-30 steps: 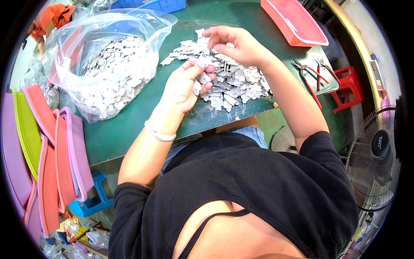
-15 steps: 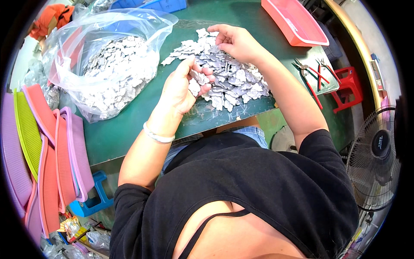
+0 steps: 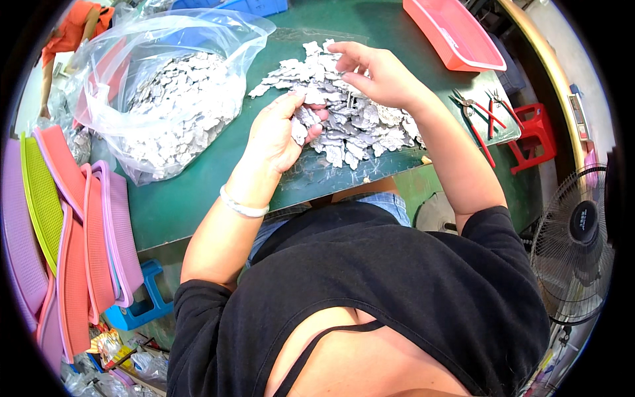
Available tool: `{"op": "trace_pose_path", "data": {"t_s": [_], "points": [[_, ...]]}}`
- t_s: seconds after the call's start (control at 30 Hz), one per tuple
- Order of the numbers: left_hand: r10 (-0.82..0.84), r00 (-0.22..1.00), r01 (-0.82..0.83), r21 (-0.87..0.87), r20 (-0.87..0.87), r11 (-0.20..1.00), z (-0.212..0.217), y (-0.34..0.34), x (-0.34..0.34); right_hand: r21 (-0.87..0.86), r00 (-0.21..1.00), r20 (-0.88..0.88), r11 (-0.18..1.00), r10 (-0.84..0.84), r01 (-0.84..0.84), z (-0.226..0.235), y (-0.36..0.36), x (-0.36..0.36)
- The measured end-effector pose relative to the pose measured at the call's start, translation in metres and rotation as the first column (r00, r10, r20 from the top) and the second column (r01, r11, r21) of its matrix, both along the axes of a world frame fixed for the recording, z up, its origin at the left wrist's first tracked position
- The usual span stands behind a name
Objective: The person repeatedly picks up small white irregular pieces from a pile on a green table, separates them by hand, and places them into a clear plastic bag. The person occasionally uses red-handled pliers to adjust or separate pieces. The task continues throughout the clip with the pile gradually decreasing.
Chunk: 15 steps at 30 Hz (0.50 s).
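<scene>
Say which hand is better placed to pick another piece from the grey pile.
Probably the right hand: it is poised over the grey pile and seems empty, whereas the left hand already holds some grey pieces.

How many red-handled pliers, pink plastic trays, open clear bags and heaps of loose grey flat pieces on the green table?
Red-handled metal pliers: 2
Pink rectangular plastic tray: 1
Open clear plastic bag: 1
Heap of loose grey flat pieces: 1
Total: 5
Single pieces overlap too much to count.
</scene>
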State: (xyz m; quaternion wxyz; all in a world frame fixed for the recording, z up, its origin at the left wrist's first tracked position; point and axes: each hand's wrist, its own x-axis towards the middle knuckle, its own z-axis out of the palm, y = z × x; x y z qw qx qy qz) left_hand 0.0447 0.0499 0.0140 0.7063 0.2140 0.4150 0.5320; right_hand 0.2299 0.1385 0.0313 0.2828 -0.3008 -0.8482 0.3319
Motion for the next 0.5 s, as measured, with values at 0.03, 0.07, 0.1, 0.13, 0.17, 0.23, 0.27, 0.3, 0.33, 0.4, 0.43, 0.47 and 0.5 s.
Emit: {"op": "trace_pose_path", "data": {"t_s": [0.03, 0.07, 0.1, 0.13, 0.17, 0.23, 0.27, 0.3, 0.33, 0.4, 0.43, 0.47, 0.5], "points": [[-0.009, 1.000, 0.009, 0.008, 0.000, 1.000, 0.000, 0.000, -0.001, 0.133, 0.989, 0.136, 0.990, -0.055, 0.037, -0.002, 0.002, 0.002], [-0.022, 1.000, 0.022, 0.018, 0.001, 1.000, 0.000, 0.000, -0.001, 0.269, 0.957, 0.260, 0.962, -0.129, 0.057, -0.005, 0.003, 0.006], [-0.025, 0.999, 0.025, 0.015, 0.025, 1.000, 0.000, 0.000, -0.001, 0.291, 0.965, 0.242, 0.956, -0.100, 0.026, -0.012, 0.003, 0.008], [-0.029, 0.998, 0.028, 0.012, 0.050, 1.000, 0.000, 0.000, -0.002, 0.299, 0.967, 0.236, 0.954, -0.097, 0.022, -0.013, 0.004, 0.009], [-0.032, 0.997, 0.032, 0.008, 0.073, 0.999, 0.001, -0.001, -0.002, 0.306, 0.969, 0.230, 0.952, -0.094, 0.020, -0.011, 0.002, 0.008], [0.008, 0.996, -0.007, -0.013, 0.089, 1.000, 0.004, -0.002, 0.000, 0.288, 0.970, 0.222, 0.957, -0.096, 0.029, -0.013, 0.002, 0.007], [0.028, 0.995, -0.026, -0.023, 0.097, 0.999, 0.005, -0.003, 0.000, 0.295, 0.968, 0.226, 0.954, -0.111, 0.041, -0.014, 0.002, 0.007], [0.029, 0.995, -0.027, -0.024, 0.096, 0.999, 0.004, -0.002, 0.000, 0.303, 0.965, 0.230, 0.952, -0.126, 0.052, -0.014, 0.002, 0.007], [0.030, 0.995, -0.028, -0.025, 0.095, 0.999, 0.002, -0.002, -0.001, 0.310, 0.962, 0.234, 0.948, -0.141, 0.063, -0.015, 0.002, 0.006], [0.028, 0.996, -0.027, -0.020, 0.082, 0.999, 0.000, -0.002, -0.003, 0.280, 0.965, 0.234, 0.959, -0.118, 0.050, -0.011, 0.000, 0.004], [0.021, 0.997, -0.021, -0.012, 0.070, 1.000, 0.001, -0.003, -0.004, 0.265, 0.966, 0.234, 0.963, -0.107, 0.042, -0.010, -0.001, 0.002], [0.008, 0.998, -0.008, -0.004, 0.059, 1.000, 0.001, -0.002, -0.004, 0.308, 0.968, 0.224, 0.951, -0.116, 0.043, -0.011, -0.002, 0.001], [-0.003, 0.999, 0.003, -0.004, 0.042, 1.000, 0.001, -0.002, -0.004, 0.350, 0.969, 0.214, 0.936, -0.124, 0.043, -0.012, -0.003, -0.001]]}}
